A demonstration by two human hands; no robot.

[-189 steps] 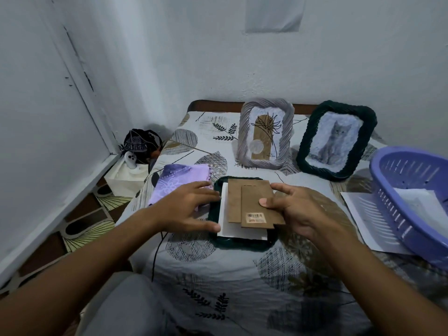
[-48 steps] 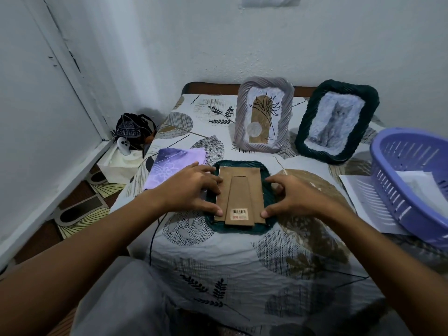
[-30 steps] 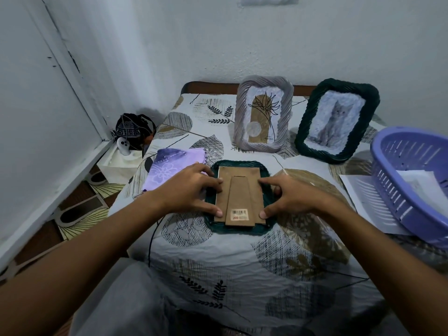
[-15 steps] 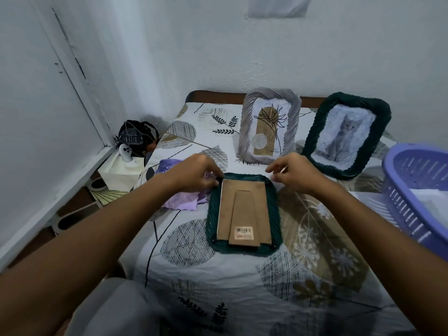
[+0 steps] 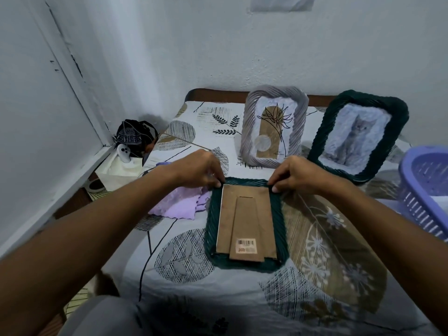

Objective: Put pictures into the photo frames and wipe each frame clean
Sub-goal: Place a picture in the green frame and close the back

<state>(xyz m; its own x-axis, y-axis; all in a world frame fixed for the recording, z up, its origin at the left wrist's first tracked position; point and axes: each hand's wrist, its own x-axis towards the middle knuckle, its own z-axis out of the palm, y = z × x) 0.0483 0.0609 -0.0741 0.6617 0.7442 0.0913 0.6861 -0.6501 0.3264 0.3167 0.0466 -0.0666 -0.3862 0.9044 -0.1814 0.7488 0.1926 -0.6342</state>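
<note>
A dark green woven photo frame lies face down on the table. Its brown cardboard backing with a barcode sticker and a flat stand sits in the recess. My left hand pinches at the frame's far left corner. My right hand pinches at the far right corner. Both sets of fingertips are curled down onto the frame's top edge. A crumpled purple cloth lies just left of the frame, partly under my left wrist.
A grey frame with a plant picture and a green frame with a cat picture stand against the wall. A purple basket sits at the right edge. A dark bag and a white box lie on the floor at the left.
The backing went from held loose over the frame to seated in it. Both hands slid from the backing's sides up to the frame's far corners. The purple cloth now looks crumpled.
</note>
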